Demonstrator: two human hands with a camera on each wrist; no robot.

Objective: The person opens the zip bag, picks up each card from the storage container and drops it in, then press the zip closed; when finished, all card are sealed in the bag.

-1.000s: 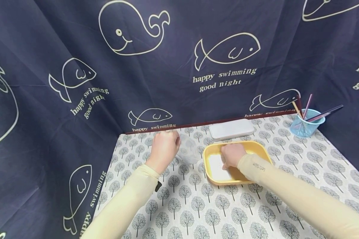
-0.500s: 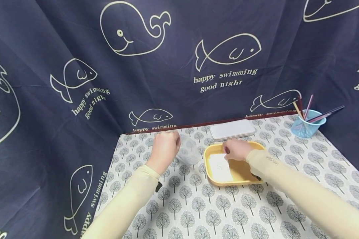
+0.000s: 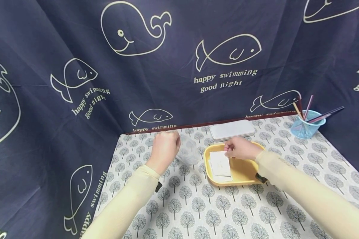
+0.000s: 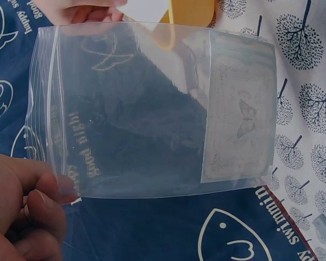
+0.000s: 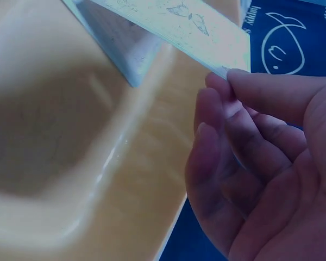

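Observation:
My left hand [image 3: 164, 151] pinches a clear zip-lock bag [image 4: 141, 119] near its zipper end, left of the yellow tray [image 3: 246, 172]. Inside the bag, at its far end, lies pale printed paper [image 4: 239, 109] with a butterfly on it. Over the tray, my right hand [image 3: 242, 148] pinches a corner of a white card [image 5: 201, 27] between thumb and index finger; faint butterfly printing shows on it. The other fingers are loosely curled. Further white cards [image 5: 125, 43] lie in the tray's left part, partly covered by the held one.
Behind the tray lies a white flat case [image 3: 231, 128]. A light blue mesh cup [image 3: 305, 129] with several pens and pencils stands at the back right. A small grey item [image 3: 149, 142] sits behind the left hand. A dark blue curtain [image 3: 179, 93] hangs behind the table.
My right hand has risen from inside the tray toward its back edge, bringing up a card above the others. The left hand and the bag have stayed in place.

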